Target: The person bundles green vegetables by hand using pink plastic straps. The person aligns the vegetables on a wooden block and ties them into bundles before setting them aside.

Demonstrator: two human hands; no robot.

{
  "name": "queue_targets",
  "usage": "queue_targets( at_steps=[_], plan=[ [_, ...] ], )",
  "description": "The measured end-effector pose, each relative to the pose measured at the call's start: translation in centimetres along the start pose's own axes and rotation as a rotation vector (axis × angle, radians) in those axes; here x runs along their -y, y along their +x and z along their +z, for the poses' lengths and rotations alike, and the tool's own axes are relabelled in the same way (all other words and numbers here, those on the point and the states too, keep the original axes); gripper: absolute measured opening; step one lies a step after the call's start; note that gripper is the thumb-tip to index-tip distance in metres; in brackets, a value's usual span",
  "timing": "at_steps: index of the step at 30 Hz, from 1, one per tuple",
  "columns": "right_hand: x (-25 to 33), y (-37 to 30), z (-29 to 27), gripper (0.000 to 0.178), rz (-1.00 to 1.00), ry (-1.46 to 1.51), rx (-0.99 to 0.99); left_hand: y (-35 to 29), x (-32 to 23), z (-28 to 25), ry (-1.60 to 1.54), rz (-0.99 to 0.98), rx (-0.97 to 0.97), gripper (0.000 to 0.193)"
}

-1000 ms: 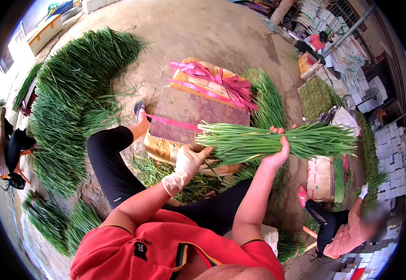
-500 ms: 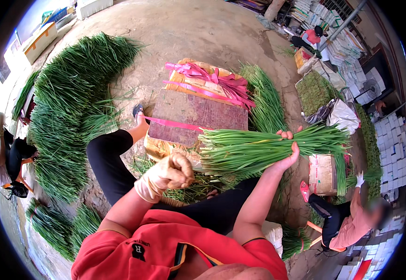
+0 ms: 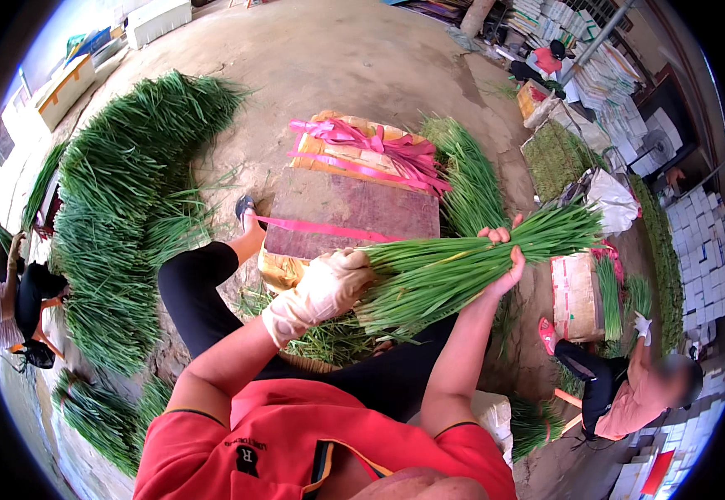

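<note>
Soft daylight fills the scene, glaring white at left (the curved rim falls black).

My left hand [image 3: 335, 282] wears a pale glove [image 3: 311, 302], its back toward me, fingers curled under so I can't see their tips. That forearm [image 3: 231, 357] slants up and rightward from a bent elbow. My bare right hand [image 3: 508, 277] sits farther right, a little higher, fingers wrapped in from the far side, thumb nearer me; its forearm [image 3: 462, 337] rises steeply.
</note>
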State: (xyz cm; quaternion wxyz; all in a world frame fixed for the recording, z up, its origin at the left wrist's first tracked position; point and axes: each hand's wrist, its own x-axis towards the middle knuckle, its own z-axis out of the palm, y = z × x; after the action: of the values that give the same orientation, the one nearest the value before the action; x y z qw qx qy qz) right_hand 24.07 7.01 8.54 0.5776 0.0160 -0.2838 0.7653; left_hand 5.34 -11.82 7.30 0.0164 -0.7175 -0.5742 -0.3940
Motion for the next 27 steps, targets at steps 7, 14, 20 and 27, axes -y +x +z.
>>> queue_targets(
  at_steps=[7,14,20,27],
  plan=[
    [1.8,0.2,-0.5,0.055,-0.051,0.080,0.031,-4.4,1.5,-1.2,-1.195,-0.895,-0.229,0.026],
    [0.7,0.1,0.1,0.058,-0.033,0.020,0.105,-2.7,0.8,4.2,-0.987,-0.846,-0.044,0.074],
    [0.5,0.0,-0.1,0.059,-0.038,-0.083,0.153,-0.8,-1.9,4.6,-1.179,-1.077,-0.300,0.046],
    [-0.3,-0.6,1.6,0.064,0.000,-0.196,0.063,-1.9,-0.3,7.6,-0.839,-1.127,-0.334,0.020]
  ],
)
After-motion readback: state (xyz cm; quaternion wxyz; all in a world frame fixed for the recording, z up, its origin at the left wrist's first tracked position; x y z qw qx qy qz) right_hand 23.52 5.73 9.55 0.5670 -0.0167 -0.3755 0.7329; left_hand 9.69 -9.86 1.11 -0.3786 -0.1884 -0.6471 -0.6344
